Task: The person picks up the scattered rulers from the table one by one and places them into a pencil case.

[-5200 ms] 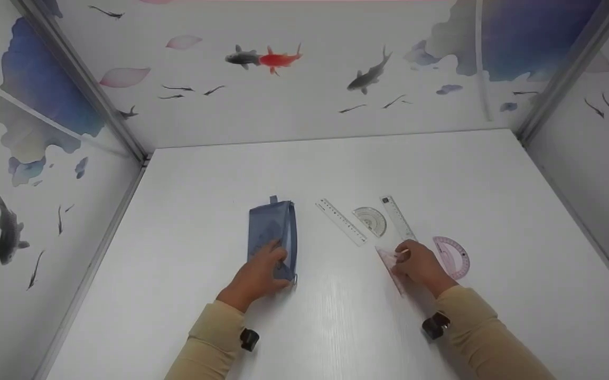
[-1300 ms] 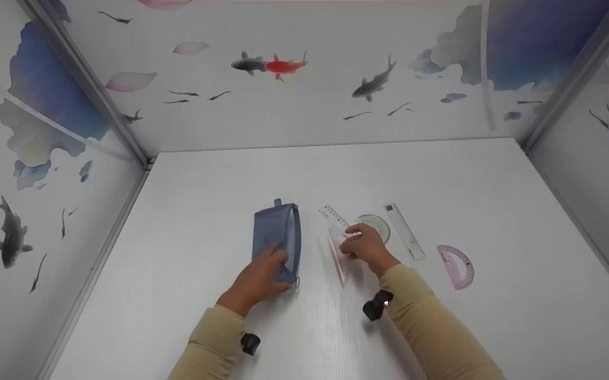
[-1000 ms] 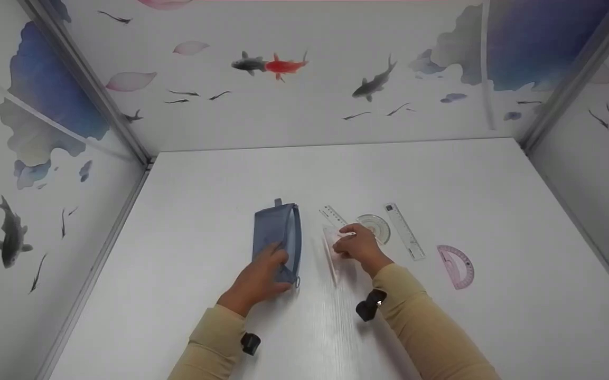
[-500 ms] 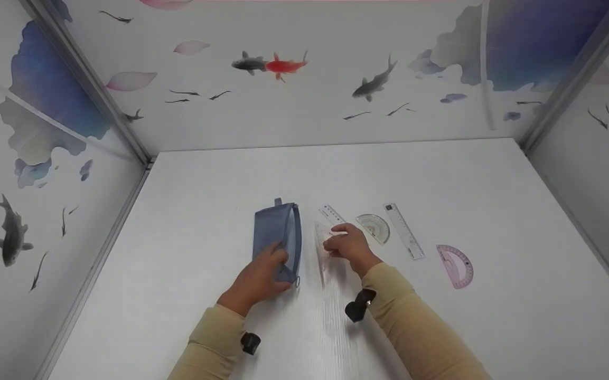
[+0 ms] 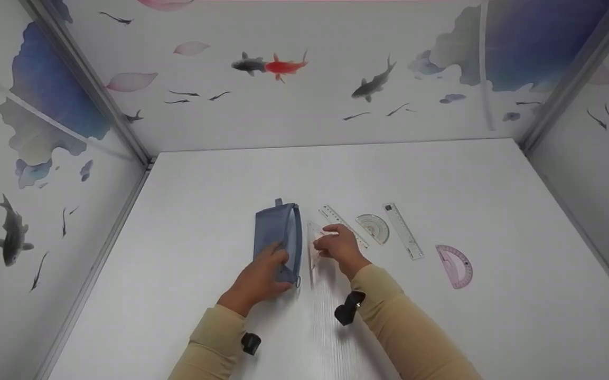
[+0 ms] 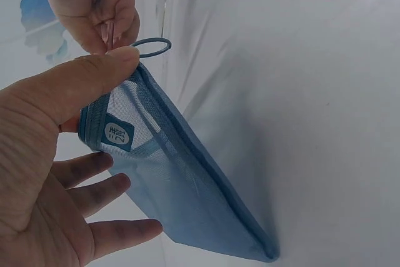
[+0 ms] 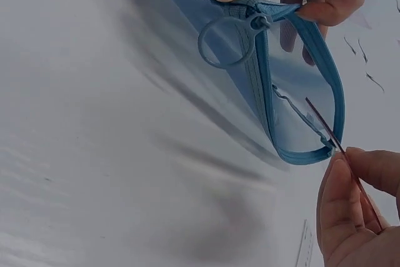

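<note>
In the head view my left hand (image 5: 259, 277) grips the near end of a blue mesh zip pouch (image 5: 271, 224), whose unzipped mouth gapes to the right. The left wrist view shows the thumb over the pouch's (image 6: 187, 186) corner, beside the zip ring (image 6: 153, 48). My right hand (image 5: 342, 250) pinches a clear pinkish set square (image 5: 312, 235) between thumb and fingers, just right of the mouth. Seen edge-on in the right wrist view, the set square (image 7: 322, 118) has its tip overlapping the pouch opening. The fingers hide part of the set square.
Right of the pouch lie a clear ruler (image 5: 331, 214), a clear protractor (image 5: 374, 228), a second ruler (image 5: 403, 232) and a pink protractor (image 5: 453, 266). White panels with painted fish enclose the table (image 5: 204, 211) at the back and both sides.
My right hand has picked up the set square from among the drawing tools and carried it left to the pouch's mouth. The left hand keeps its grip on the pouch.
</note>
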A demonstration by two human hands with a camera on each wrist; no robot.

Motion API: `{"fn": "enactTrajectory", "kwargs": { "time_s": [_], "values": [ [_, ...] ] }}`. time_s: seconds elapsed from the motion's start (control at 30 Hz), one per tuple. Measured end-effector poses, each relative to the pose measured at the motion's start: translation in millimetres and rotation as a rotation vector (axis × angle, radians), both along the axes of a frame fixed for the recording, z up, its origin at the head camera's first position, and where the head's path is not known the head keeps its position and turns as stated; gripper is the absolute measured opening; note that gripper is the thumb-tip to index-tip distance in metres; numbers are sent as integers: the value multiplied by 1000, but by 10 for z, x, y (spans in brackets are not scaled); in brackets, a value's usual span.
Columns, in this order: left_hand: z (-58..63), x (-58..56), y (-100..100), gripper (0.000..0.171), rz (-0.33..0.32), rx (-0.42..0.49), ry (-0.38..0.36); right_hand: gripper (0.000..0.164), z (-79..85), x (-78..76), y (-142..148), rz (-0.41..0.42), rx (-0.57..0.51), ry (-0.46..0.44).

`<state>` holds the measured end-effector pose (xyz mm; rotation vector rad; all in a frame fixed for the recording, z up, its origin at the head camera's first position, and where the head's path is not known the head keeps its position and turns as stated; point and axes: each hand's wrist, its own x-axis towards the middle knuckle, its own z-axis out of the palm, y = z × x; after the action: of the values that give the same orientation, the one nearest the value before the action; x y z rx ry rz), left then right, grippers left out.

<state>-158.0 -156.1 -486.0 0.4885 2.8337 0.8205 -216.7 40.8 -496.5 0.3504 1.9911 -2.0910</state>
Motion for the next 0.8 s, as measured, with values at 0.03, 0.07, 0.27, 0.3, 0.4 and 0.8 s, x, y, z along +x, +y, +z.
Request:
{"fn": "enactTrajectory", "kwargs": {
  "time_s": [0.03,0.07,0.27,0.3,0.4,0.8],
  "values": [
    [-5,-1,-2,41,-1,3,1,41,0,-1,-13,-2,-4,-5],
    [-9,-2,-4,41,-1,7,3,41,0,-2,-24,-1,-3,-7],
    [-35,-4,-12,41,-13,23,20,43,-21,-6,-77,-5,4,-32],
    [-38,-2,-11,41,-18,22,25,43,-26,-4,-82,-7,5,-38],
    [-37,4,-7,41,-27,24,28,43,-30,-1,-97,-8,8,-48],
    [-47,2,-1,40,-28,26,26,43,-18,0,-205,-18,-25,-45]
  ]
}}
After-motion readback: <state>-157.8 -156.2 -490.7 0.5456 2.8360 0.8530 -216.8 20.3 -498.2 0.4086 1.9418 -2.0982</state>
